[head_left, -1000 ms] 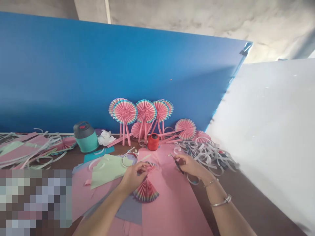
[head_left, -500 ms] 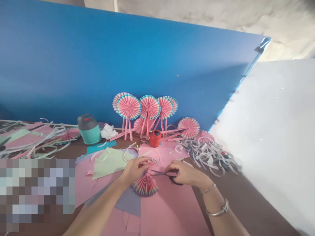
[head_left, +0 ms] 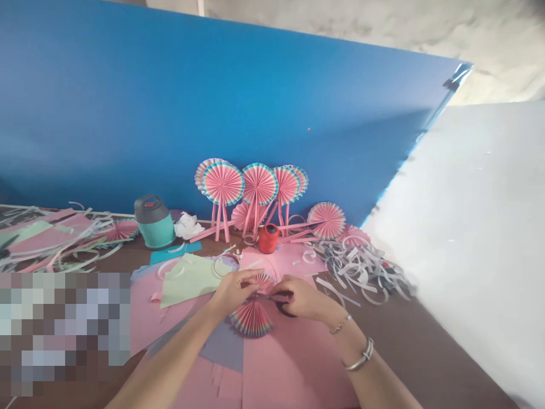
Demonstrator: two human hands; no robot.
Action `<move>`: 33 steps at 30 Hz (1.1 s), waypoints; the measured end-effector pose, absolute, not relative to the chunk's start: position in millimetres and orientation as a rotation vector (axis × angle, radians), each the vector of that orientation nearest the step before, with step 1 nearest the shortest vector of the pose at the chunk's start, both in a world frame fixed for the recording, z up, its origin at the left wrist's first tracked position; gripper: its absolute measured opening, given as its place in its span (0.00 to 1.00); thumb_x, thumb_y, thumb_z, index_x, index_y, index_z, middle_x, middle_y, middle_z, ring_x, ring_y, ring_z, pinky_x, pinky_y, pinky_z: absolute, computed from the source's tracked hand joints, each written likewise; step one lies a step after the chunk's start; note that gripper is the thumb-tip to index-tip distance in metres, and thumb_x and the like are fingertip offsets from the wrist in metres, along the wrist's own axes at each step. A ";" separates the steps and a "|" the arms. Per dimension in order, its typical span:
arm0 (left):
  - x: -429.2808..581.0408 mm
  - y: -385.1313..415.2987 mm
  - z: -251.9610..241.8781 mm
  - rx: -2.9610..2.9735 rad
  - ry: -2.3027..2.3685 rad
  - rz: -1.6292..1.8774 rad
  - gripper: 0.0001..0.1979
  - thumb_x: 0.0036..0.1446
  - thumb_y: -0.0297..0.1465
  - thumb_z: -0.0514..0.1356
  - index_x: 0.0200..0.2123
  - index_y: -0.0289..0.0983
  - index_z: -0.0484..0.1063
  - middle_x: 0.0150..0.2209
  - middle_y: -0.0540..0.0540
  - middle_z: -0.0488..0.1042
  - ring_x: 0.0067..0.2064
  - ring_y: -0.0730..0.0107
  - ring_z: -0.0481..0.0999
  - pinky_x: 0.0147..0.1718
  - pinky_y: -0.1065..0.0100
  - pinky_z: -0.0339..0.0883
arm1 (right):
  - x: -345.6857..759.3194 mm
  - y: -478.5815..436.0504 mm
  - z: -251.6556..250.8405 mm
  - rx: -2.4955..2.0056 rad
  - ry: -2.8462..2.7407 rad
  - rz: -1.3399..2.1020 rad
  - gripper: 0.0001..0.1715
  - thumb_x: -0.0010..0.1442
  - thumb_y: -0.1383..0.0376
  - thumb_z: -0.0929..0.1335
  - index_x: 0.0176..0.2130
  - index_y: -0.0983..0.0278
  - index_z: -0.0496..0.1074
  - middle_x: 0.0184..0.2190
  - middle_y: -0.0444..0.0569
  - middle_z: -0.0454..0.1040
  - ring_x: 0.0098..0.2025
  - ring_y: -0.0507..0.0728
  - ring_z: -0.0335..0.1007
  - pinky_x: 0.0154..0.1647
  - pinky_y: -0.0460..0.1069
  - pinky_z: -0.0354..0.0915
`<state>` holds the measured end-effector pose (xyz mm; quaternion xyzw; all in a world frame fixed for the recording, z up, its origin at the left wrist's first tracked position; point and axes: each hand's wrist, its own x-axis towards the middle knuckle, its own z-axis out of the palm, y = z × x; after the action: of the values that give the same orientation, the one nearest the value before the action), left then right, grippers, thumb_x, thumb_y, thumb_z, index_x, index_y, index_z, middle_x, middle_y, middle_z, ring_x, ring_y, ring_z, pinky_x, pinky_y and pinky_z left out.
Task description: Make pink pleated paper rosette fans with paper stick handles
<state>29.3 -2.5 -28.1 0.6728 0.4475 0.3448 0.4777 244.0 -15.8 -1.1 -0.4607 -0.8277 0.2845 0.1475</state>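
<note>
One big blue panel point(head_left: 255, 102) stands beyond my L hand point(head_left: 232, 291) & R hand point(head_left: 304, 298), w/ the brown worktop point(head_left: 430, 346) running from under them out past the R side. Pink paper point(head_left: 298, 366) lies right below both hands, stretching away from me. Over it, btwn the hands & closer to the L, is the pleated fan point(head_left: 252, 319), pinched into two lobes: its long axis runs away from me, tipping a bit R at the far end. Near lobe spreads just my side of the L fingertips; far lobe's up at them, partly hidden. L hand's the nearer one, fingers pinching by the far lobe, tho exact grip's hard to see. R hand grips the scissors point(head_left: 288, 311), blades aimed L, i.e. crosswise to that axis. Red spool point(head_left: 268, 240) stands straight beyond the hands. Smallest bit: the fan's narrow middle, blades right by it; can't tell if touching.
</note>
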 end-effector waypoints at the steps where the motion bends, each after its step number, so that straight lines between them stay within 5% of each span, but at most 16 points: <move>1: 29.4 -2.7 -26.7 1.642 1.094 0.841 0.23 0.51 0.35 0.59 0.52 0.37 0.71 0.33 0.47 0.81 0.37 0.62 0.79 0.38 0.67 0.70 | 243.3 -14.7 -3.9 -1.311 -2.380 0.812 0.23 0.43 0.73 0.65 0.40 0.61 0.77 0.35 0.48 0.74 0.34 0.54 0.69 0.36 0.45 0.62; 18: 30.8 -0.7 -29.2 1.629 1.104 0.785 0.26 0.51 0.35 0.59 0.55 0.38 0.68 0.30 0.49 0.81 0.34 0.64 0.78 0.31 0.68 0.71 | 232.5 -11.0 -6.9 -1.121 -2.369 0.857 0.24 0.45 0.75 0.65 0.42 0.61 0.77 0.39 0.47 0.78 0.39 0.55 0.71 0.41 0.46 0.64; 33: 30.1 -1.8 -24.2 1.632 1.096 0.822 0.26 0.50 0.34 0.59 0.54 0.37 0.69 0.29 0.49 0.81 0.35 0.64 0.78 0.36 0.68 0.71 | 232.3 -11.7 -5.1 -1.157 -2.365 0.849 0.24 0.44 0.75 0.65 0.41 0.60 0.77 0.36 0.47 0.78 0.36 0.54 0.70 0.38 0.45 0.64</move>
<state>30.1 -1.8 -24.2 0.6702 0.4502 0.3375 0.4840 232.3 -11.7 -5.1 -0.4110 -0.8398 0.3016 0.1864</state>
